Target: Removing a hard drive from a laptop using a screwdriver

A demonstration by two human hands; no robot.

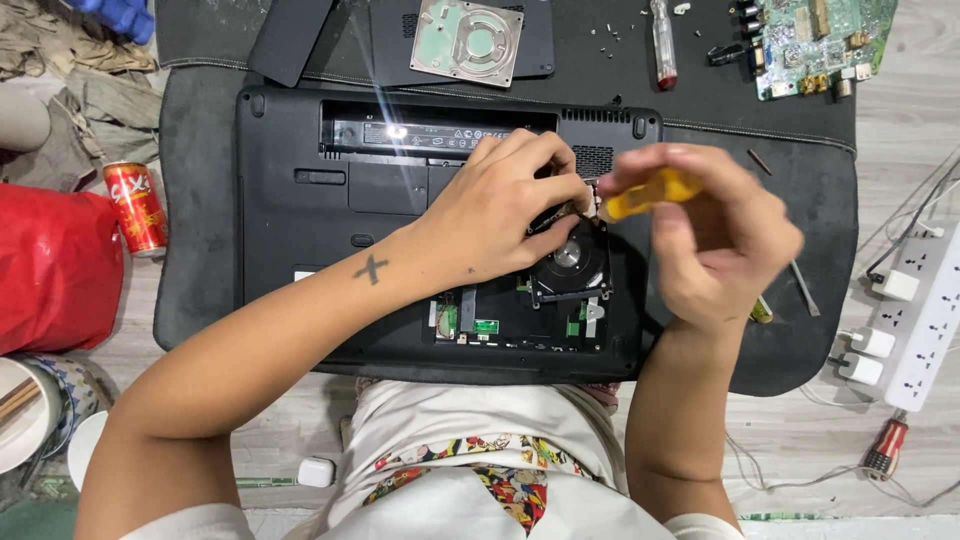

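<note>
Nearest the camera is the person's lap in a white shirt with a bright cartoon print (480, 480), both forearms reaching out from it over a black mat (200, 200) on the floor.

Far left lie a red bag (55, 265) and a red drink can (136, 208), just off the mat's edge. On the mat sits an upturned black laptop (290, 230), its bottom cover off, so the fan (570, 262) and small green boards show.

The left hand (500, 215) rests on the laptop, fingers curled and pinching at something small just above the fan; what it pinches is hidden.

The right hand (715, 235) is clenched round a yellow-handled screwdriver (645, 193), whose tip points left to the same spot beside the left fingertips. The hand is blurred.

Judging by this, the work goes best with the tip seated square in the screw head, the left fingers steadying the part, and light pressure.

Behind lie a bare hard drive (468, 38), a red-handled screwdriver (662, 45) and a green circuit board (815, 40); far right, a white power strip (925, 315).
</note>
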